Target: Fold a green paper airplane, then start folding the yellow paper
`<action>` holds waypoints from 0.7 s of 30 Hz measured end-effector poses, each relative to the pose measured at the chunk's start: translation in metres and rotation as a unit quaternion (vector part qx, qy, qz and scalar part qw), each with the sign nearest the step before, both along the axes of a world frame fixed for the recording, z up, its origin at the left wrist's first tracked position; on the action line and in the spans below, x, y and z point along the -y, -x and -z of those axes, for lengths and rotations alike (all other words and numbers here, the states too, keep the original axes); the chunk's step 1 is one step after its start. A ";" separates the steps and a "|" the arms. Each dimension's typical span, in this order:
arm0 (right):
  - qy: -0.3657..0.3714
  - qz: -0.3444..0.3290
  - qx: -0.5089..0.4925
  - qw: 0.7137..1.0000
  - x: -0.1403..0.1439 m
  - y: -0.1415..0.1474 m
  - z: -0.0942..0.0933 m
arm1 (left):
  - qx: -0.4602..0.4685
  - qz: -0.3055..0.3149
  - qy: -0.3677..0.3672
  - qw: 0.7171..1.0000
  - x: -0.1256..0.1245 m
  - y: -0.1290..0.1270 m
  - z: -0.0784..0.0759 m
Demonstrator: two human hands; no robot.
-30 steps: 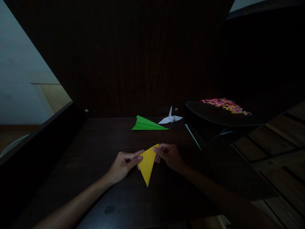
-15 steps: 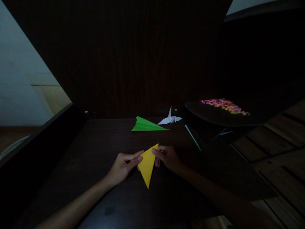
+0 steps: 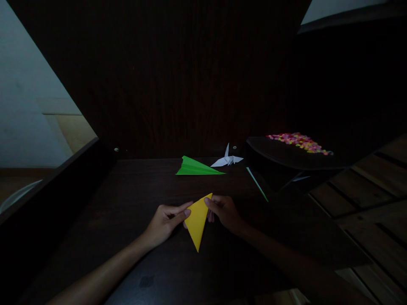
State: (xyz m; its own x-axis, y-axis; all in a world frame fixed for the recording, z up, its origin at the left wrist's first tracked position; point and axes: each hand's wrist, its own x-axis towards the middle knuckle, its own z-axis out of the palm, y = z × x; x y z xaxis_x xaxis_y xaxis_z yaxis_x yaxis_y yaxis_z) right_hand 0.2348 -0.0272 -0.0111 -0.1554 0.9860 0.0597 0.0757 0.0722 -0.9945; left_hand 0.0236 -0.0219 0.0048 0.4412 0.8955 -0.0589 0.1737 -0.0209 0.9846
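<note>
Between my two hands is a piece of yellow folded paper (image 3: 197, 222), a narrow triangle with its sharp point toward me. My left hand (image 3: 167, 222) pinches its upper left corner, thumb on top and fingers behind. At the upper right corner, my right hand (image 3: 224, 211) grips the paper with the thumb in front; its other fingers are partly hidden. Beyond the hands lies a green paper plane (image 3: 197, 166), its nose pointing right. A white paper crane (image 3: 227, 160) sits just past that nose.
A thin pale strip with a green end (image 3: 257, 184) lies right of the hands on the dark table (image 3: 127, 212). Farther right, a dark raised shelf (image 3: 280, 154) bears a heap of small colourful pieces (image 3: 300, 142). A dark panel (image 3: 190, 76) rises behind; a low side board (image 3: 57, 173) runs along the left.
My right thumb has shifted very slightly along the yellow paper's upper right corner. Otherwise the hands keep the same hold, and the whole view has moved only a little.
</note>
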 end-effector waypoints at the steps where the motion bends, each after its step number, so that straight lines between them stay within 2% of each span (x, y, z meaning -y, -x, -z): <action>1: 0.004 0.002 -0.003 1.000 0.000 0.000 0.000 | -0.002 0.000 -0.003 1.000 0.000 0.000 0.000; 14: 0.045 0.024 0.003 0.999 -0.002 0.002 -0.004 | 0.008 0.028 0.012 1.000 0.001 0.001 0.003; 21: 0.043 0.034 0.004 0.998 -0.001 0.002 -0.003 | 0.008 0.035 0.005 0.999 0.002 0.001 0.003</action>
